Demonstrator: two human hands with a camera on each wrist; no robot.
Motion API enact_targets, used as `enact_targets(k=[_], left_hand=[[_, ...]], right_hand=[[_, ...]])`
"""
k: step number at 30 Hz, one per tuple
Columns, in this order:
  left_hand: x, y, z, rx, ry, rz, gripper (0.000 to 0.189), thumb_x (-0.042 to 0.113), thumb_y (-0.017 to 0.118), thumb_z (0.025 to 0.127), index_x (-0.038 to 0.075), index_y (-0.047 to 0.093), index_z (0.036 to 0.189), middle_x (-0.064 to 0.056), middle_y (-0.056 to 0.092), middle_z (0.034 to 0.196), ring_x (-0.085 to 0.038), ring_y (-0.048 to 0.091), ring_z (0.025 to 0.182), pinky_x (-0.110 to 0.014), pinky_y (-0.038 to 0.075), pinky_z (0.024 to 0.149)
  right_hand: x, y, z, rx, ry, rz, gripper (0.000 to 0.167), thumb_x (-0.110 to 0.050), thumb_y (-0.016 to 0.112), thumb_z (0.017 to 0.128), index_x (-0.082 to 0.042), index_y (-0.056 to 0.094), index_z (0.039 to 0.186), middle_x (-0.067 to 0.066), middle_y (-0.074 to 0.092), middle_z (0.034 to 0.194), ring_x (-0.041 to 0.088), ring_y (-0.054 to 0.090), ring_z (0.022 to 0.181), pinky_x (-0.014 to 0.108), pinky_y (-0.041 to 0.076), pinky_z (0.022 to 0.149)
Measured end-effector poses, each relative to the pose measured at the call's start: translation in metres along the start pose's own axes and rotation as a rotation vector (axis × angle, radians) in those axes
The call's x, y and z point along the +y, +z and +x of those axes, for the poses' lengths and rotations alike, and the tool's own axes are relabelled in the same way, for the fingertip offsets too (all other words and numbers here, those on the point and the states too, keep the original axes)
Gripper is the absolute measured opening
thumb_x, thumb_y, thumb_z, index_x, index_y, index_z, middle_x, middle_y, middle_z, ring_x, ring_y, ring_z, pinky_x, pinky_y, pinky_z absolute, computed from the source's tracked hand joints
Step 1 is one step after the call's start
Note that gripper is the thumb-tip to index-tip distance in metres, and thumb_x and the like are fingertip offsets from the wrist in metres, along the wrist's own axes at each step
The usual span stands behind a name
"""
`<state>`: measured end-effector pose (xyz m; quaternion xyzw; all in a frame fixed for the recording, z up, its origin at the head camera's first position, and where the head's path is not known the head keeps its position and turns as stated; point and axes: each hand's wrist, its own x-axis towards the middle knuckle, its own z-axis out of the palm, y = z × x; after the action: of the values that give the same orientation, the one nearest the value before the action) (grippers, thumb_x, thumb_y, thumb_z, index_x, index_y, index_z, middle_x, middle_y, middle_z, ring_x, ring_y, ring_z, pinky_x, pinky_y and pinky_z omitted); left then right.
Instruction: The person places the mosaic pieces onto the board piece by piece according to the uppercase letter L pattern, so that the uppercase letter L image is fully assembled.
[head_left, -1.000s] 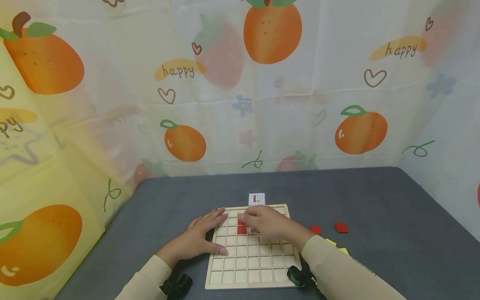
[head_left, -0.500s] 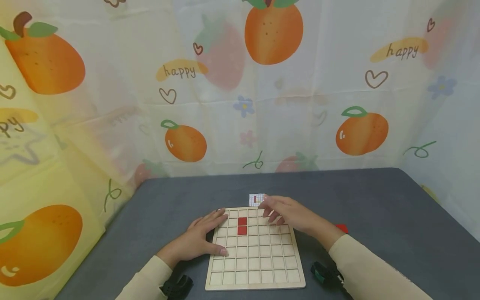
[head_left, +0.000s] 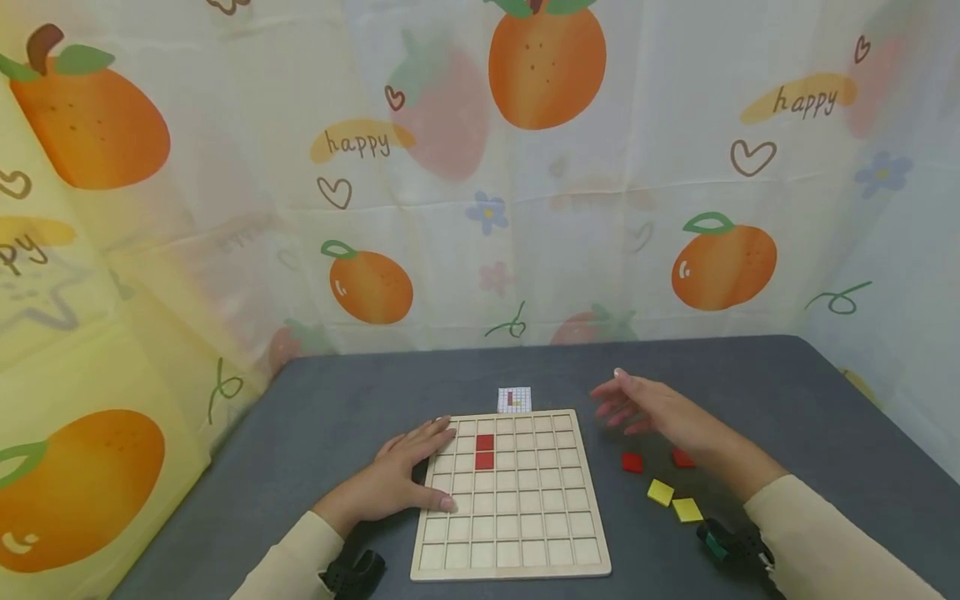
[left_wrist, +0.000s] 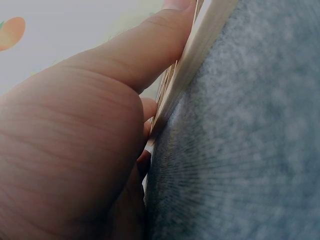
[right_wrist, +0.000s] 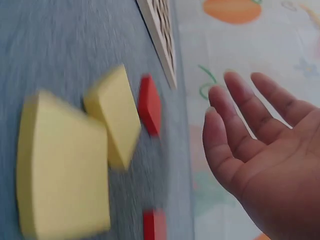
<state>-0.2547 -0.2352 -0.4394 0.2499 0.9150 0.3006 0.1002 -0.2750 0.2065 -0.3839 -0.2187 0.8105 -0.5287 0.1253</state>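
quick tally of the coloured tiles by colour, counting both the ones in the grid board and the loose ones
Red tiles in the board: 2 (upper one, lower one)
Loose red tiles: 2
Loose yellow tiles: 2
Total: 6 tiles, 4 red and 2 yellow

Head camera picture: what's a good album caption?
Left hand rests on a grid board with two red tiles; right hand hovers.

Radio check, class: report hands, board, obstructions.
Left hand on grid board. Two red tiles inset. Right hand empty, beyond board's right edge. Obstruction: left hand, partly covering board.
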Motion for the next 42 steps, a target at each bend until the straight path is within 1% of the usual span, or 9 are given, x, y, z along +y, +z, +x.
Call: enact_targets(k=[7,13,17,24,27,32,36,39,42], left_hand=[[0.001,0.0,0.0,0.0,-0.008,0.007,0.107,0.056,0.09,0.087,0.013,0.04,0.171,-0.005,0.023,0.179,-0.035,0.013,0.165,-0.071,0.004,0.123],[0.002,0.0,-0.001,-0.006,-0.012,0.006,0.107,0.057,0.09,0.087,0.013,0.04,0.171,-0.005,0.023,0.179,-0.035,0.012,0.165,-0.07,0.004,0.123],[0.001,0.0,-0.001,-0.008,-0.015,0.001,0.107,0.057,0.09,0.087,0.014,0.04,0.171,-0.004,0.022,0.179,-0.034,0.012,0.165,-0.069,0.003,0.123],[0.002,0.0,0.001,-0.003,-0.004,-0.006,0.106,0.056,0.09,0.087,0.014,0.04,0.171,-0.005,0.023,0.179,-0.035,0.013,0.165,-0.07,0.003,0.123],[0.003,0.0,0.002,-0.005,-0.004,-0.004,0.107,0.055,0.09,0.087,0.013,0.04,0.171,-0.005,0.023,0.179,-0.035,0.013,0.165,-0.07,0.004,0.123],[0.003,0.001,0.002,-0.003,-0.005,-0.003,0.107,0.055,0.091,0.087,0.012,0.04,0.17,-0.006,0.024,0.179,-0.035,0.014,0.164,-0.071,0.004,0.123],[0.003,0.001,0.001,-0.004,-0.002,-0.001,0.107,0.055,0.091,0.087,0.011,0.04,0.17,-0.007,0.024,0.179,-0.035,0.014,0.164,-0.071,0.004,0.123],[0.002,0.0,0.001,-0.003,0.003,0.006,0.107,0.055,0.091,0.087,0.011,0.04,0.17,-0.007,0.024,0.179,-0.035,0.014,0.164,-0.071,0.005,0.123],[0.001,0.0,0.0,-0.002,0.003,0.009,0.107,0.055,0.09,0.087,0.011,0.04,0.17,-0.008,0.023,0.179,-0.036,0.014,0.164,-0.071,0.005,0.123]], right_hand=[[0.01,-0.022,-0.019,0.035,-0.014,0.0,0.063,-0.041,0.029,0.122,0.007,0.057,0.151,0.023,0.067,0.136,0.041,0.064,0.122,0.05,0.052,0.101],[0.027,-0.034,-0.031,0.056,0.074,-0.022,0.066,-0.042,0.03,0.122,0.011,0.055,0.151,0.021,0.069,0.132,0.038,0.065,0.12,0.048,0.054,0.098],[0.039,-0.045,-0.038,0.042,0.143,-0.078,0.068,-0.044,0.03,0.121,0.011,0.054,0.152,0.017,0.071,0.13,0.035,0.067,0.118,0.046,0.055,0.097],[0.053,-0.064,-0.05,0.011,0.208,-0.117,0.062,-0.041,0.038,0.12,0.011,0.063,0.141,0.011,0.071,0.121,0.028,0.066,0.109,0.034,0.056,0.091],[0.057,-0.068,-0.052,-0.015,0.206,-0.134,0.055,-0.038,0.044,0.119,0.01,0.067,0.137,0.01,0.071,0.121,0.027,0.065,0.109,0.034,0.056,0.091],[0.061,-0.07,-0.054,-0.081,0.186,-0.212,0.039,-0.031,0.061,0.113,0.0,0.073,0.132,0.008,0.069,0.124,0.029,0.062,0.114,0.047,0.053,0.094],[0.064,-0.068,-0.055,-0.127,0.132,-0.21,0.023,-0.023,0.074,0.106,-0.007,0.076,0.123,0.007,0.067,0.119,0.025,0.059,0.106,0.04,0.053,0.086],[0.067,-0.067,-0.056,-0.16,0.088,-0.163,0.022,-0.014,0.078,0.102,-0.005,0.074,0.122,0.009,0.064,0.118,0.023,0.059,0.099,0.033,0.054,0.079],[0.067,-0.066,-0.056,-0.18,0.058,-0.134,0.023,-0.008,0.078,0.101,-0.002,0.072,0.122,0.011,0.062,0.119,0.023,0.059,0.095,0.033,0.054,0.077]])
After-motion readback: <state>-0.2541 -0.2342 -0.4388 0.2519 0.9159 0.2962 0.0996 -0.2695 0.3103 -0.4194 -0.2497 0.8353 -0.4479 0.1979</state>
